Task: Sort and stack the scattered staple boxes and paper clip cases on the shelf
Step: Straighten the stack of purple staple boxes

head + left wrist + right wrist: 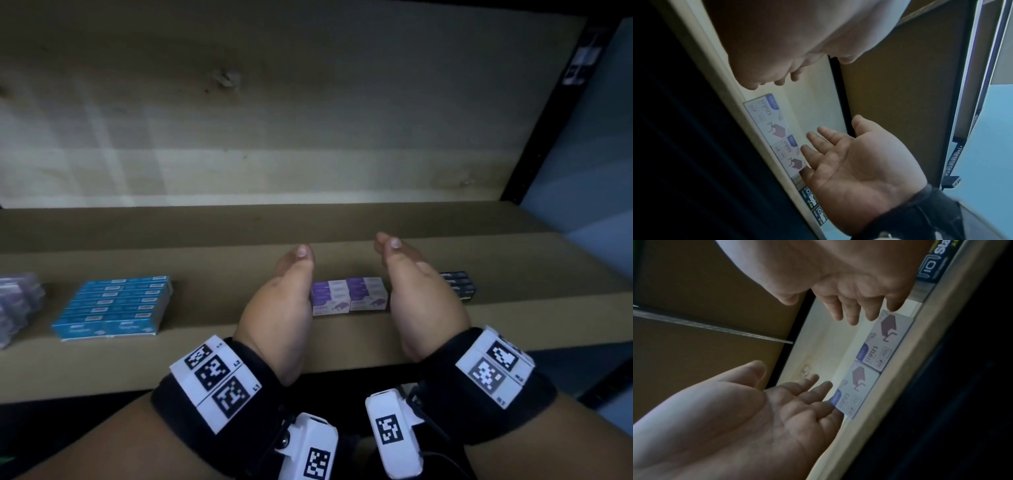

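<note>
Both hands are hanging open, palms facing: the left hand (279, 305) and right hand (419, 294) are flanking the purple staple boxes (349, 295), whose row is running left-right along the shelf (205, 353); both hands are equally near.

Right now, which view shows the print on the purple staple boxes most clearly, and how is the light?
Head view: dim, shelf in shade, purple staple boxes small, print soft. Left wrist view: dark on the left, "STAPLES" readable. Right wrist view: slightly blurred, the word readable too, left hand large and soft.
</note>
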